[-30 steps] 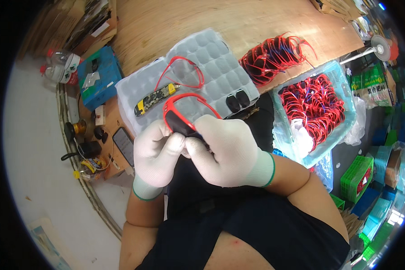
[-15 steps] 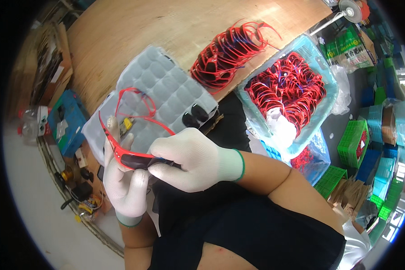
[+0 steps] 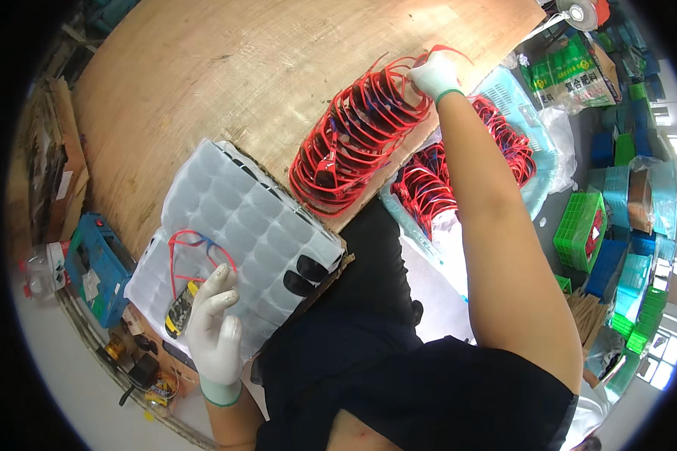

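My left hand (image 3: 217, 323), in a white glove with a green cuff, hovers over the near left of a grey padded lens tray (image 3: 237, 199). Its fingers are apart and nothing is in them. Next to its fingertips lie a red glasses frame (image 3: 174, 244) without lenses and a yellow-and-black tool (image 3: 179, 310). My right hand (image 3: 435, 77), also gloved, reaches to the far end of a long row of red sunglasses (image 3: 357, 128), closed around a pair of red sunglasses (image 3: 447, 49) there. Two dark lenses (image 3: 311, 268) rest on the tray's right corner.
Right of the wooden table (image 3: 226, 68), a light blue basket (image 3: 530, 124) holds many red glasses, partly behind my right forearm. A blue crate (image 3: 98, 263) and a plastic bottle (image 3: 44, 269) are at the left. Green crates (image 3: 579, 229) stand on the floor at right.
Both hands were together on red sunglasses over the tray. Now my right hand has moved far right to the row, and my left hand has let go and opened. The view has shifted.
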`<action>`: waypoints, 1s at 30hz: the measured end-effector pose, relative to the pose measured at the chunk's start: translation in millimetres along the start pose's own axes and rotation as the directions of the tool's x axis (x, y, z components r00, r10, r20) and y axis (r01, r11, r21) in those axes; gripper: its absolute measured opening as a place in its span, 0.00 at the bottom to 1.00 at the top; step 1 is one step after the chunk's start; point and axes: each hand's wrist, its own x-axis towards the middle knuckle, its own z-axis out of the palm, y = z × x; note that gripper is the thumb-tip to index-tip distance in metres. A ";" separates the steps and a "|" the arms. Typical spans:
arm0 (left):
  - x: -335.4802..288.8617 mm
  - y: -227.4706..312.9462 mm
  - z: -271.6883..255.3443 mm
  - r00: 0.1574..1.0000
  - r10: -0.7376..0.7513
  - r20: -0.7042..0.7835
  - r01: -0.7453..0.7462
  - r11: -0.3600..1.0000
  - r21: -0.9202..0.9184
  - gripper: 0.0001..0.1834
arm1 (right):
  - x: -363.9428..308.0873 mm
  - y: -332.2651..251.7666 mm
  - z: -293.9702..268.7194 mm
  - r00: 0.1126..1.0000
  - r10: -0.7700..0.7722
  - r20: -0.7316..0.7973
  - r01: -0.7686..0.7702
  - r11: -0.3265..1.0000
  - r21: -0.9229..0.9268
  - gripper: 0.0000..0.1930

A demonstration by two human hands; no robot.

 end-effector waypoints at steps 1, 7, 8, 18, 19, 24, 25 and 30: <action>2.9 -0.8 0.8 1.000 -0.010 -0.005 0.010 1.000 -0.004 0.15 | 3.6 -0.8 8.6 0.999 0.013 0.035 -0.014 0.999 0.036 0.20; 15.7 -7.9 -7.9 1.000 -0.004 0.006 0.004 1.000 -0.003 0.15 | -23.9 8.9 -4.8 0.991 -0.131 -0.004 0.131 0.987 0.092 0.19; 16.4 -12.3 -10.9 1.000 0.015 0.007 -0.015 1.000 -0.016 0.15 | -37.7 8.9 -17.8 0.985 -0.172 0.025 0.164 0.970 0.177 0.18; 7.4 -6.5 -6.3 1.000 0.012 0.006 -0.012 0.999 -0.038 0.15 | -29.9 22.3 -4.7 0.836 -0.504 0.220 0.437 0.852 0.289 0.17; 4.0 -7.1 -7.5 1.000 0.003 -0.007 -0.003 0.999 -0.040 0.15 | -29.1 18.9 -6.4 0.817 -0.519 0.251 0.447 0.846 0.291 0.17; -5.1 -5.3 -12.5 1.000 -0.006 -0.030 0.006 1.000 -0.019 0.15 | -32.7 0.6 -9.5 0.807 -0.444 0.390 0.348 0.890 0.294 0.20; -5.7 -4.7 -12.3 0.999 -0.007 -0.035 0.006 1.000 -0.019 0.15 | -34.0 -0.7 -10.2 0.803 -0.408 0.435 0.332 0.912 0.241 0.21; -3.7 -1.6 -9.9 1.000 0.001 -0.023 -0.001 1.000 -0.024 0.15 | -22.8 20.6 5.0 0.782 -0.493 0.383 0.380 0.863 0.335 0.24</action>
